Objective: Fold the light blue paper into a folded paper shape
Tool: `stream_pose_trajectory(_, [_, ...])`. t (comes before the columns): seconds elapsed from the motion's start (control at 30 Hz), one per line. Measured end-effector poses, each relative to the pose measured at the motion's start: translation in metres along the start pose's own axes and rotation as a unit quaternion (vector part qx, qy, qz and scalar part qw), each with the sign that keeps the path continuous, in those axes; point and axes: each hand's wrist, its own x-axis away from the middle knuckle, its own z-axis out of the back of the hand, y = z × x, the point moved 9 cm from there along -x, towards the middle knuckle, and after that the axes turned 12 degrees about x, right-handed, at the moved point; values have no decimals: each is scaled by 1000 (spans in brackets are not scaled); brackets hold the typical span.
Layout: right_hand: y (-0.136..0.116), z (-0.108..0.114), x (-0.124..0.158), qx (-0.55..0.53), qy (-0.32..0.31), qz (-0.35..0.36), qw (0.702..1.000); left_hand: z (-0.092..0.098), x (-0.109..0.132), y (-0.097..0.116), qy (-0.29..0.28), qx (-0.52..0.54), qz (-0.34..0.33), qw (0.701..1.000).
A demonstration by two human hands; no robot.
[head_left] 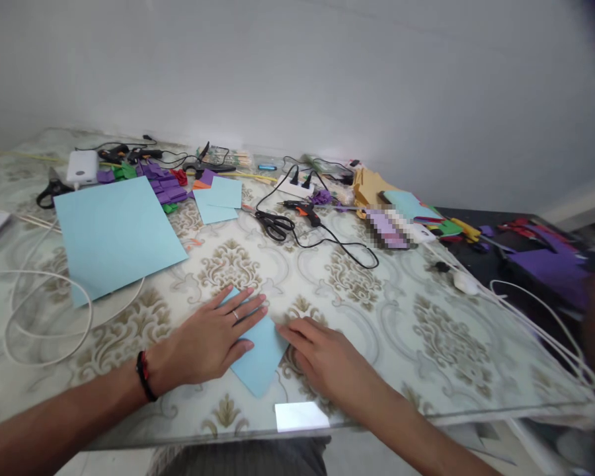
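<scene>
A small light-blue folded paper [260,354] lies on the patterned table [377,304] near its front edge. My left hand [211,340] lies flat on the paper's left part, fingers stretched out, a ring on one finger and a dark band at the wrist. My right hand [322,354] rests beside it, its fingertips pressing the paper's right edge with the fingers held together.
A large light-blue sheet [116,231] lies at the left, smaller blue squares [221,198] behind. Black scissors [275,226], a glue gun [302,210] with its cable, a power strip [295,187], purple paper pieces [163,182] and white cables [39,311] crowd the far side.
</scene>
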Motion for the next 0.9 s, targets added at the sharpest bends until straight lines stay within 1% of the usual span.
stream_pose_trajectory(0.13, [0, -2, 10, 13, -29, 10, 999, -1, 1, 0, 5, -10, -1, 1000])
stream_pose_trajectory(0.27, [2, -4, 17, -7, -62, -14, 998, 0, 0, -1, 0, -10, -1, 1000])
stream_pose_trajectory(0.43, [4, -3, 18, -27, -107, -40, 993, 3, -3, 2, -4, -9, -18, 1000])
stream_pose_trajectory(0.57, [8, 2, 9, -40, -91, -53, 994, 6, -6, 3, 9, -25, 3, 1000])
stream_pose_trajectory(0.67, [9, 2, -5, -43, -85, -43, 995, 3, -9, 9, 10, -40, 7, 999])
stream_pose_trajectory(0.77, [9, -2, -18, -30, -106, -28, 994, -1, -10, 19, 14, -61, -16, 998])
stream_pose_trajectory(0.9, [9, -7, -29, -16, -136, -11, 990, -1, -9, 28, 45, -76, -41, 995])
